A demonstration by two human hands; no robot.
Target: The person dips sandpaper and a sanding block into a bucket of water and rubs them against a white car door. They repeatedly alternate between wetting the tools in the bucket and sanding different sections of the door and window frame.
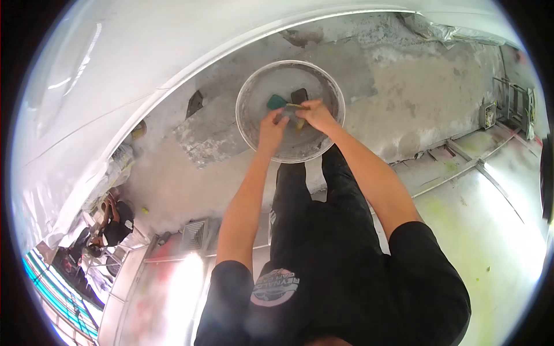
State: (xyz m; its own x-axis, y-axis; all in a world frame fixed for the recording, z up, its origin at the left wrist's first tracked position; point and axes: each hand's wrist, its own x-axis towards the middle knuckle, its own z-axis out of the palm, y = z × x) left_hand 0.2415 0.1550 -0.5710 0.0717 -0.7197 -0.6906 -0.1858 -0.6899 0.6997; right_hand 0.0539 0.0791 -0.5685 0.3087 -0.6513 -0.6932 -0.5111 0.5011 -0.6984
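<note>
A round, pale-rimmed tub point(243, 130) stands before me, with cloudy water inside. Over its left part is my left hand point(271, 130), thumb and fingers near a green piece point(276, 102); whether it touches that piece is unclear. My right hand point(317, 115) is closed on the end of a small thin yellowish item point(296, 106) that lies between the hands. Just above it rests a dark block point(299, 96). A blurred yellowish object point(300, 124) shows below, beside my right fingers.
A large white curved panel point(115, 63) spans the upper left. On the concrete floor point(421, 98) lies a dark scrap point(195, 104). Metal frames point(513, 106) stand at the right. Another person point(117, 225) is at the lower left, near a vent grille point(195, 235).
</note>
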